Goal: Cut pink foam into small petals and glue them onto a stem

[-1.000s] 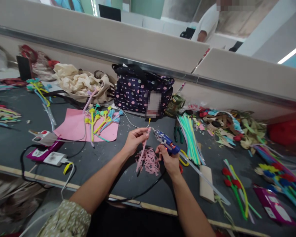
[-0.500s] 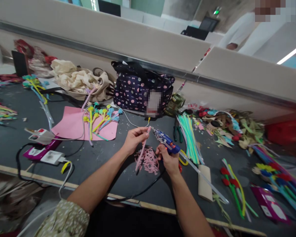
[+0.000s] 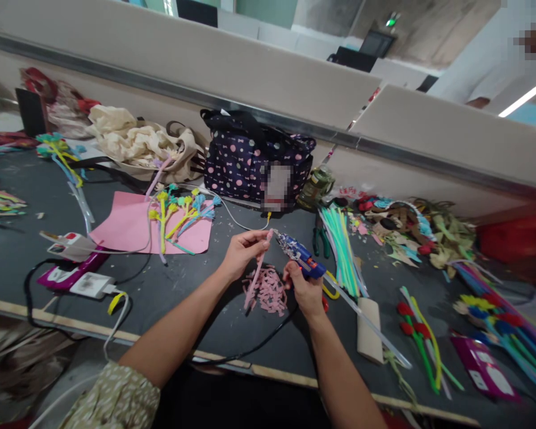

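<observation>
Between thumb and fingers, my left hand (image 3: pixel 245 253) pinches a pink pipe cleaner stem (image 3: pixel 255 279) near its upper end. My right hand (image 3: pixel 306 289) is wrapped round a blue hot glue gun (image 3: pixel 301 255), whose nozzle points at the top of the stem, touching or very close to it. A long clear glue stick (image 3: pixel 366 322) sticks out of the gun's rear. Below my hands, a heap of short pink pieces (image 3: pixel 268 289) lies on the dark table. A black cord runs from beneath my right hand towards the table's front edge.
A polka-dot bag (image 3: pixel 245 161) stands at the back, with a green jar (image 3: pixel 316 187) beside it. Pink paper (image 3: pixel 116 223) with coloured stems lies left. Right of the gun are pliers (image 3: pixel 321 235), green pipe cleaners (image 3: pixel 342 250), a beige block (image 3: pixel 370 330) and red flowers (image 3: pixel 413 322). A power strip (image 3: pixel 75 275) lies left.
My hands, the stem and the glue gun hold nearly the same pose. The view has shifted very slightly. A person beyond the partition has moved to the right.
</observation>
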### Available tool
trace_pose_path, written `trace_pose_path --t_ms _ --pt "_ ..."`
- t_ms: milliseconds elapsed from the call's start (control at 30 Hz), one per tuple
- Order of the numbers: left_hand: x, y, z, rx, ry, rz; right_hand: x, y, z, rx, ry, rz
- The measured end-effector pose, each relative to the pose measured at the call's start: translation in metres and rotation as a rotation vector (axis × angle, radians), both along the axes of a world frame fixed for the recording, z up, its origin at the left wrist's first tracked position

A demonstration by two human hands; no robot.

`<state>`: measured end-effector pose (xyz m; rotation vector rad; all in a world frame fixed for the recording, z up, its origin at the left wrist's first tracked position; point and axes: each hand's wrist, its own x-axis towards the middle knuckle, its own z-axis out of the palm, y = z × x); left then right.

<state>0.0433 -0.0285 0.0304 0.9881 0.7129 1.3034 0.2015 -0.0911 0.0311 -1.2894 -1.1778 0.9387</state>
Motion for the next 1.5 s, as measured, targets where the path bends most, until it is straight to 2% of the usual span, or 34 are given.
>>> trace_pose_path --t_ms 400,1500 --pt "0.0 -0.0003 0.0005 0.002 0.007 0.012 0.002 0.0002 -0.0066 -0.001 -0.002 0.008" --pt "-0.0009 0.0014 -0.0009 0.022 0.017 0.017 -0.0015 0.0003 -0.0047 0.018 -0.002 -0.024"
